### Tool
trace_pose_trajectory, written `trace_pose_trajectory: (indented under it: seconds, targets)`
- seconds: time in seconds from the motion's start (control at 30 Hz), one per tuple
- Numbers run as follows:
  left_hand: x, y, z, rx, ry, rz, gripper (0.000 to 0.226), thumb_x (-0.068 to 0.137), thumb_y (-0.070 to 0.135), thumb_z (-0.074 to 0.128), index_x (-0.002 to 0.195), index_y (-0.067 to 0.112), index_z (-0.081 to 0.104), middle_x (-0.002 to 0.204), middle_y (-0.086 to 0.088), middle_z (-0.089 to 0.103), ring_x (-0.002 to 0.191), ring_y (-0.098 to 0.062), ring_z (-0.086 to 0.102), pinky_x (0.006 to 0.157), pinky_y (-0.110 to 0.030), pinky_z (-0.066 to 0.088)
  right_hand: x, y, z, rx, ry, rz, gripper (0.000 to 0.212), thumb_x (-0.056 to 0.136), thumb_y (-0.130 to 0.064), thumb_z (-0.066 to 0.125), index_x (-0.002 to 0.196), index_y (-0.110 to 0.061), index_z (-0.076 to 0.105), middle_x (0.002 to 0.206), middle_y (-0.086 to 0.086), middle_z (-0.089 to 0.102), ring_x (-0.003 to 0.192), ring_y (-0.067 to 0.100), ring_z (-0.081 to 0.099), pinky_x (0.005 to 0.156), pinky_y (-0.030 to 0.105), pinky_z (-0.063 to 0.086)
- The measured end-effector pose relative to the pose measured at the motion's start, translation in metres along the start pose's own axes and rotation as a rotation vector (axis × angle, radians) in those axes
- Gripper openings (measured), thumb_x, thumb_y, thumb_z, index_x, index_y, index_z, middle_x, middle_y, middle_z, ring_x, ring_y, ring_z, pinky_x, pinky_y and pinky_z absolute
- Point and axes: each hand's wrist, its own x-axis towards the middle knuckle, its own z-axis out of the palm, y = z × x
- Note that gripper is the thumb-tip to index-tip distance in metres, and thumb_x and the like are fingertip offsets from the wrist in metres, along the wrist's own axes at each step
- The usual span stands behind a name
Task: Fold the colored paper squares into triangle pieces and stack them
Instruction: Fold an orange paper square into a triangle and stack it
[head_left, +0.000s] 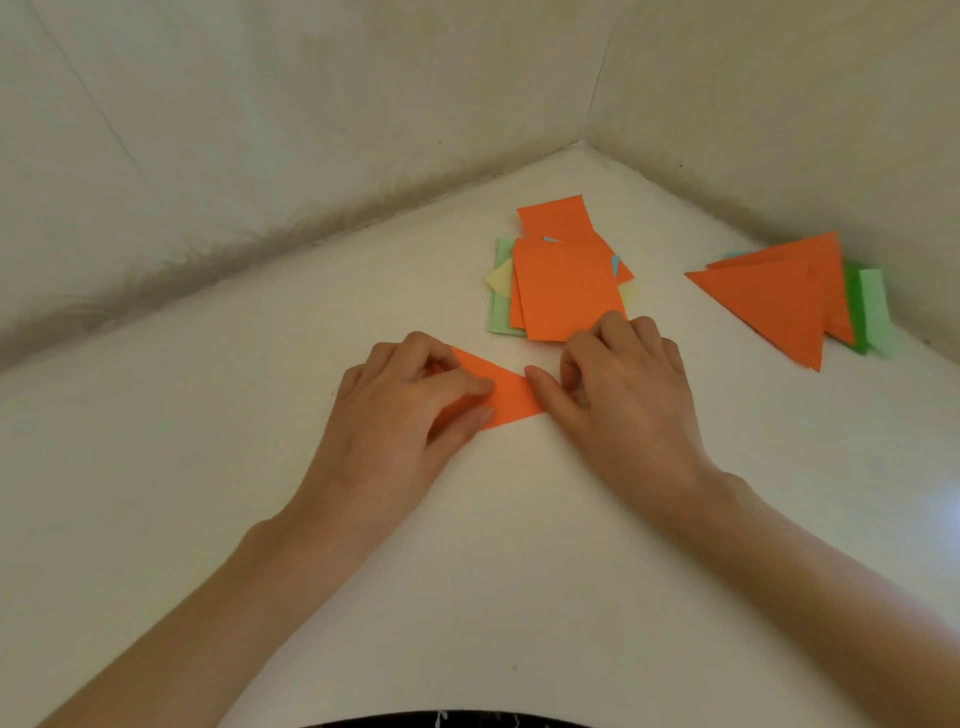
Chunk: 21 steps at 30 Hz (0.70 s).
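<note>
A folded orange paper (511, 400) lies on the white surface in front of me. My left hand (400, 415) covers its left part, with thumb and forefinger curled onto it. At the paper's right end my right hand (623, 395) holds the tip between its thumb and bent fingers. Behind the hands sits a loose pile of paper squares (563, 283), orange on top with green, yellow and blue edges showing. To the right lies a stack of folded triangles (779, 304), orange above green pieces.
The surface (493, 545) sits in a corner; pale walls (260, 130) rise at the left and behind, close to the triangle stack on the right. A dark garment edge (441, 721) shows at the bottom.
</note>
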Motion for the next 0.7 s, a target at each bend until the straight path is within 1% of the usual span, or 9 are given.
trace_pose_trajectory:
  seconds: [0.07,0.17,0.23,0.3,0.4,0.5,0.57,0.63,0.7]
  targets:
    - [-0.002,-0.001,-0.001,0.048,-0.012,0.022,0.039,0.087,0.046,0.042,0.104,0.028,0.071,0.105,0.002,0.058,0.091,-0.022,0.055,0.076,-0.032,0.036,-0.004,0.002,-0.006,0.054,-0.004,-0.006,0.036,0.083,-0.051,0.043,0.08,-0.016,0.055,0.085,0.004,0.051,0.081,0.027,0.048,0.07,0.035,0.036]
    - [-0.003,0.0,-0.001,0.064,-0.012,0.014,0.04,0.087,0.047,0.043,0.105,0.027,0.071,0.105,0.001,0.059,0.092,-0.023,0.056,0.077,-0.033,0.039,-0.012,-0.005,-0.012,0.071,-0.041,0.061,0.047,0.079,-0.061,0.04,0.088,-0.017,0.056,0.09,0.003,0.049,0.086,0.024,0.043,0.073,0.031,0.03]
    - [-0.002,0.001,-0.001,0.063,-0.017,0.01,0.041,0.086,0.047,0.042,0.105,0.026,0.071,0.105,0.001,0.058,0.092,-0.023,0.056,0.077,-0.035,0.04,-0.014,-0.011,-0.011,0.02,-0.098,0.106,0.055,0.078,-0.066,0.036,0.088,-0.015,0.053,0.091,0.005,0.049,0.088,0.026,0.044,0.074,0.034,0.032]
    - [-0.002,0.002,-0.001,0.074,-0.02,0.012,0.041,0.086,0.047,0.042,0.105,0.026,0.071,0.105,0.001,0.058,0.092,-0.023,0.056,0.077,-0.035,0.041,-0.013,-0.012,-0.013,-0.006,-0.161,0.157,0.056,0.079,-0.067,0.036,0.091,-0.014,0.05,0.096,0.006,0.047,0.093,0.027,0.042,0.078,0.036,0.033]
    - [-0.003,0.001,-0.002,0.087,-0.017,0.015,0.041,0.086,0.046,0.042,0.105,0.026,0.072,0.104,0.001,0.059,0.091,-0.023,0.056,0.076,-0.034,0.039,-0.012,-0.005,-0.018,0.054,-0.257,0.228,0.039,0.086,-0.052,0.046,0.102,-0.017,0.045,0.107,0.003,0.04,0.104,0.024,0.035,0.088,0.032,0.028]
    - [-0.002,0.002,-0.002,0.085,-0.018,0.015,0.04,0.086,0.045,0.042,0.104,0.025,0.072,0.104,0.0,0.059,0.089,-0.023,0.057,0.075,-0.034,0.04,-0.011,0.0,-0.021,0.1,-0.265,0.21,0.021,0.092,-0.033,0.049,0.106,-0.017,0.046,0.107,0.001,0.038,0.105,0.022,0.033,0.087,0.029,0.025]
    - [-0.003,0.002,-0.002,0.085,-0.021,0.017,0.04,0.086,0.045,0.042,0.104,0.025,0.072,0.104,0.0,0.059,0.09,-0.023,0.057,0.075,-0.034,0.04,-0.011,0.004,-0.019,0.132,-0.27,0.19,0.016,0.092,-0.021,0.048,0.108,-0.018,0.048,0.106,0.0,0.04,0.104,0.022,0.035,0.087,0.029,0.026]
    - [-0.003,0.002,-0.003,0.096,-0.023,0.017,0.04,0.087,0.045,0.042,0.105,0.025,0.072,0.104,0.0,0.059,0.09,-0.023,0.057,0.076,-0.033,0.04,-0.013,0.008,-0.02,0.195,-0.214,0.123,0.024,0.089,-0.006,0.046,0.109,-0.016,0.054,0.106,0.002,0.045,0.1,0.024,0.039,0.085,0.033,0.033]
    - [-0.003,0.003,-0.002,0.117,-0.026,0.022,0.04,0.087,0.044,0.042,0.104,0.025,0.072,0.103,0.0,0.059,0.09,-0.023,0.057,0.076,-0.033,0.039,-0.014,0.013,-0.024,0.244,-0.137,-0.045,0.042,0.079,0.004,0.038,0.109,-0.014,0.062,0.107,0.005,0.053,0.095,0.025,0.047,0.078,0.037,0.042]
